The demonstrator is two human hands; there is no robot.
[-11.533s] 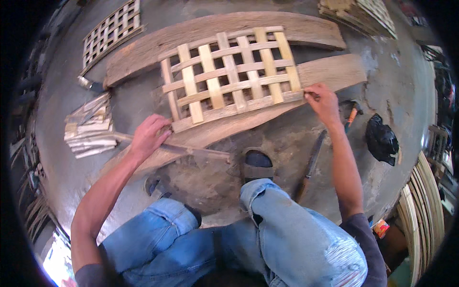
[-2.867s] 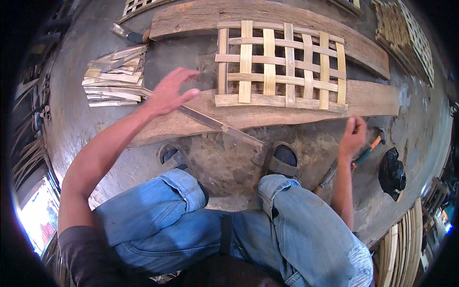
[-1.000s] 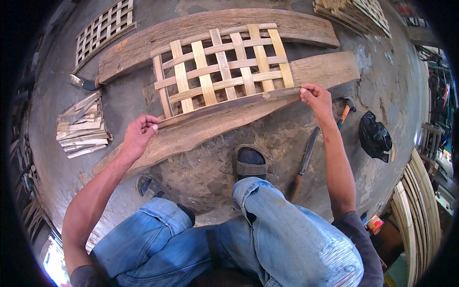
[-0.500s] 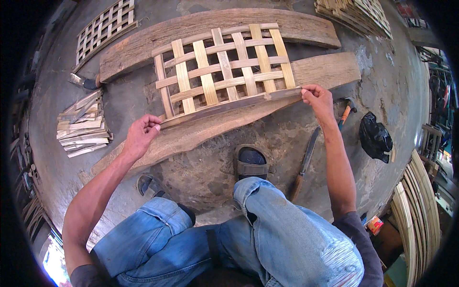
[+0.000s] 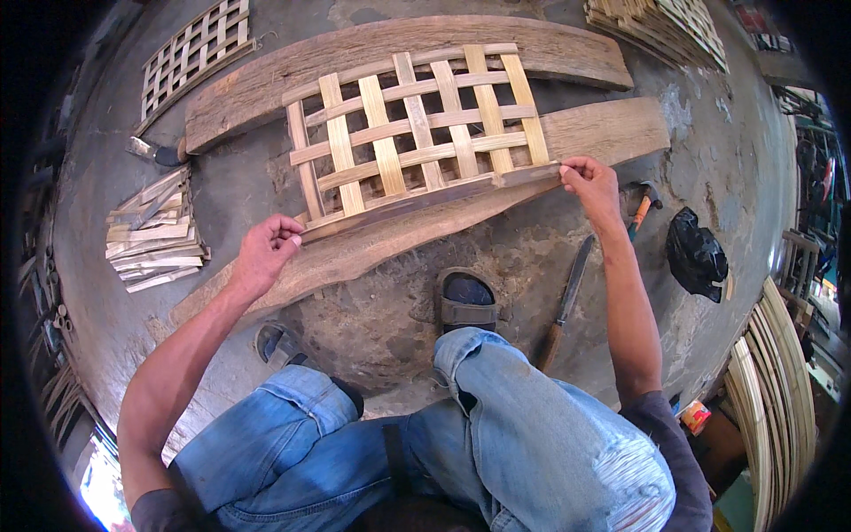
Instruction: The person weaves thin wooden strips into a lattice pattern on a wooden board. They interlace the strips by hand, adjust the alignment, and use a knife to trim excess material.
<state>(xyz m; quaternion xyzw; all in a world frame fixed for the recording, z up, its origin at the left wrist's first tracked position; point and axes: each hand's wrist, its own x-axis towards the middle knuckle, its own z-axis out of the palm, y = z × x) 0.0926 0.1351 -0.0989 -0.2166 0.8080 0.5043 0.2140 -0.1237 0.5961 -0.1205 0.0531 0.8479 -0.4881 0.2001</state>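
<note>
A woven lattice panel of flat pale wooden or bamboo slats (image 5: 417, 119) lies across two thick wooden planks, the near plank (image 5: 603, 133) and the far plank (image 5: 399, 44). Along the panel's near edge runs a thin, dark-faced slat (image 5: 399, 207). My left hand (image 5: 268, 253) pinches the left end of this slat between thumb and fingers. At its right end, my right hand (image 5: 589, 184) pinches it in the same way. Whether the slat is woven into the panel or only lies against its edge, I cannot tell.
A long knife (image 5: 570, 297) and an orange-handled hammer (image 5: 642, 209) lie right of my feet, beside a black plastic bag (image 5: 696, 254). Cut slats (image 5: 155, 235) are piled at left, near another knife (image 5: 152, 152). Another lattice (image 5: 197, 51) and stacked panels (image 5: 660, 28) lie farther back.
Hardly anything differs. My left hand's fingers have shifted very slightly to the right along the slat's end; the panel and my right hand are practically where they were.
</note>
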